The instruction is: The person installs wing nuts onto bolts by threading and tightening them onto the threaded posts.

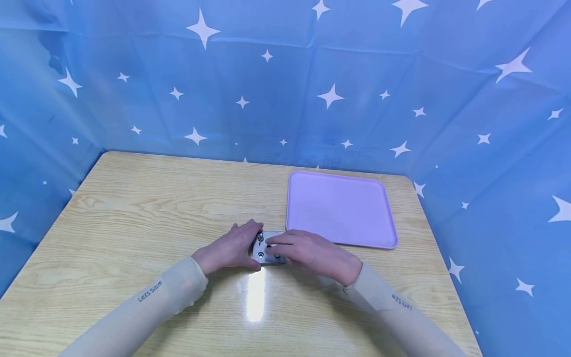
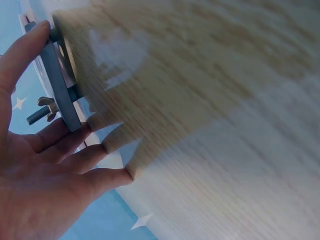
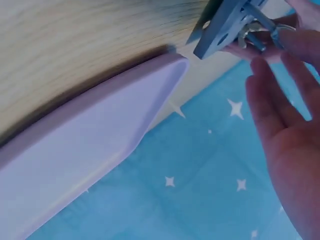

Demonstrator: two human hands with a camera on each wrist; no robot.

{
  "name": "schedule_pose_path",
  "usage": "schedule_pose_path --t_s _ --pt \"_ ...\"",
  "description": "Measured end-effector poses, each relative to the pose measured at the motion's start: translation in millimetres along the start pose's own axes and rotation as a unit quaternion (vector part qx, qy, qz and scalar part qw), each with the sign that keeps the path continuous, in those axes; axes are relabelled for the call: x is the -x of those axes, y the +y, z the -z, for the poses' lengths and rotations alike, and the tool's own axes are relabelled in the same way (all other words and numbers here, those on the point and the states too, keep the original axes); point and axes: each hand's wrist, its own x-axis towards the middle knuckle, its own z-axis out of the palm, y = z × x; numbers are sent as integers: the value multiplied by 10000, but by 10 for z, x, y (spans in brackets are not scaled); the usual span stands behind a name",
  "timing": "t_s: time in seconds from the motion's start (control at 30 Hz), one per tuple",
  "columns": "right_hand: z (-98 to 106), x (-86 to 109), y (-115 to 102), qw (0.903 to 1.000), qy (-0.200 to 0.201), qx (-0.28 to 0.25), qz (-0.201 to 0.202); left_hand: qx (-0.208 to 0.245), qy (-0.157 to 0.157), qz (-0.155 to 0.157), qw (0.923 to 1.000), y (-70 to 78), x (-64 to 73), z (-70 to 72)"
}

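Note:
A small metal plate point(image 1: 268, 259) with holes lies near the middle of the table, and bolts stand up from it. My left hand point(image 1: 228, 249) grips its left end, thumb on the near edge and fingers at the far edge. In the left wrist view, a wing nut point(image 2: 48, 107) sits on a threaded bolt point(image 2: 37, 116) through the plate. My right hand point(image 1: 314, 254) reaches over the plate from the right. Its thumb and fingers pinch a wing nut point(image 3: 281, 33) on a bolt, seen in the right wrist view. Another wing nut point(image 3: 245, 37) sits beside it.
A shallow purple tray point(image 1: 339, 210) lies on the wooden table point(image 1: 178, 198), behind and right of the plate, partly under the right hand's reach. A blue curtain with white stars point(image 1: 285, 114) surrounds the table's back and sides.

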Motion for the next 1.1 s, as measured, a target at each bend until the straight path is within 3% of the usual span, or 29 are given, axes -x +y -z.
schedule_pose_path --t_s 0.17,0.4,0.6,0.73,0.83,0.93,1.1 --pt "-14 -61 5 9991 -175 370 50 -26 19 7 10000 -5 -3 -9" --pt "-94 -87 8 9976 143 652 -180 8 -27 92 10000 -3 0 -11" --pt "-187 -112 -37 9937 397 71 -1044 -18 -36 95 9999 -9 -1 -6" --pt "-270 -136 -106 9794 693 -346 -1864 -69 2 46 10000 -10 4 -3" --pt "-325 -151 -161 9680 920 -309 -2315 -72 44 21 10000 -6 8 3" --pt "-360 -154 -200 9610 1015 -153 -2567 -53 26 35 10000 -2 9 6" --pt "-348 -132 -216 9612 819 76 -2633 -63 -48 106 9999 3 7 3"
